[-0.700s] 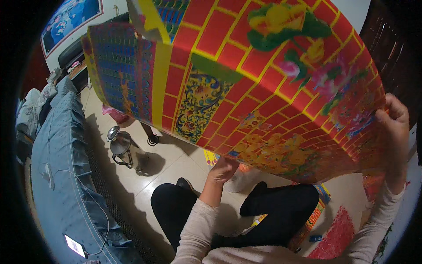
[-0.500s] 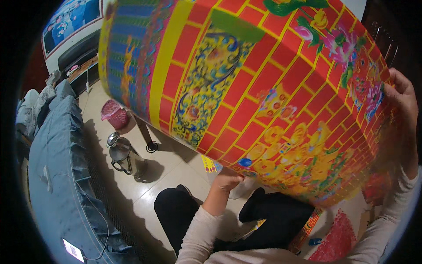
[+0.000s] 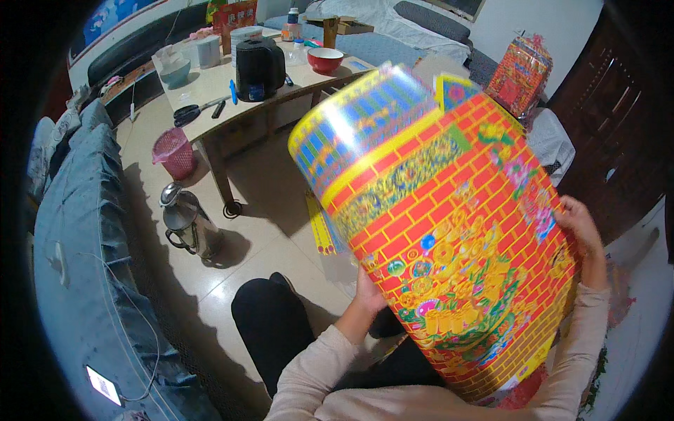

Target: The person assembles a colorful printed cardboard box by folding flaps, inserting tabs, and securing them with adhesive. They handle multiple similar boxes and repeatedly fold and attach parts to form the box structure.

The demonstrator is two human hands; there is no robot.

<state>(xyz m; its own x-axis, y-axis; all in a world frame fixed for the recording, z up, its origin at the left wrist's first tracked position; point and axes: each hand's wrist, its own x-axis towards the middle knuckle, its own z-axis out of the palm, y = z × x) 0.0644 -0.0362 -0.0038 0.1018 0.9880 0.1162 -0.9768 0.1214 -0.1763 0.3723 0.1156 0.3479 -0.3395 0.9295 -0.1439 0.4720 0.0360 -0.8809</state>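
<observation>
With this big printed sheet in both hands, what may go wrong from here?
The brick-patterned sheet, held by the left hand and right hand, curves at its upper end, so a tight grip might crease it. That end appears near the table in this view; depth is unclear, but a swing might knock the red bowl. The steel pitcher stands on the floor; a careless step might tip it.

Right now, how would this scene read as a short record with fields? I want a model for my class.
left hand: holds the lower-left edge of a large, curved, red-and-yellow brick-patterned sheet
right hand: grips its right edge
light-topped table: black kettle, round red bowl, black-handled scissors
tiled floor: pink openwork basket, shiny silver metal jug
blue fabric-covered seat, at left: lit rectangular phone
</observation>
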